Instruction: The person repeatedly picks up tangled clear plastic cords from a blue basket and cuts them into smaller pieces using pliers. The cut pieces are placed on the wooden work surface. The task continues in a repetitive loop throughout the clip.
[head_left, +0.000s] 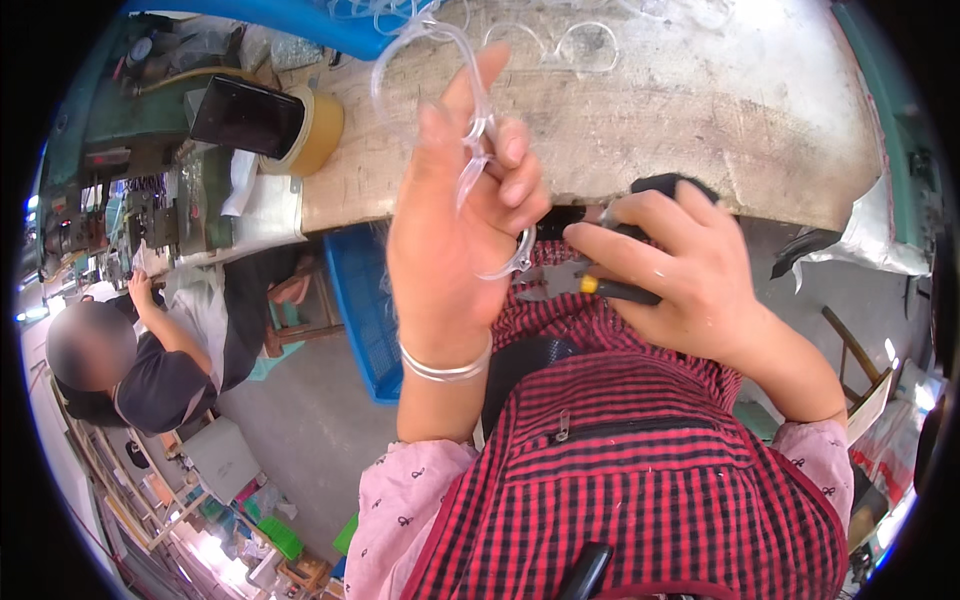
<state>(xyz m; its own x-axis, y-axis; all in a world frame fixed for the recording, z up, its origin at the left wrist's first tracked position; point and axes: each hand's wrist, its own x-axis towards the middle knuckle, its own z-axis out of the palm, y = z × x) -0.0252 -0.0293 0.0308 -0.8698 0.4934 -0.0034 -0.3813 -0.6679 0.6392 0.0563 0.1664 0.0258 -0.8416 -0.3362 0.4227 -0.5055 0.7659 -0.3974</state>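
Observation:
A clear plastic eyeglass frame is in my left hand, which is raised palm up over the workbench's near edge. One rim stands above the fingers, and another curved part shows below them, beside the palm. My right hand grips cutting pliers with black and yellow handles. Their metal jaws point left, close to the lower part of the frame. Behind the right fingers lies a black object that I cannot identify. Another clear frame lies on the workbench.
A blue tray and more clear frames are at the back. A dark phone leans on a tape roll at the left. Below stands a blue plastic basket. A co-worker sits far left beside machines.

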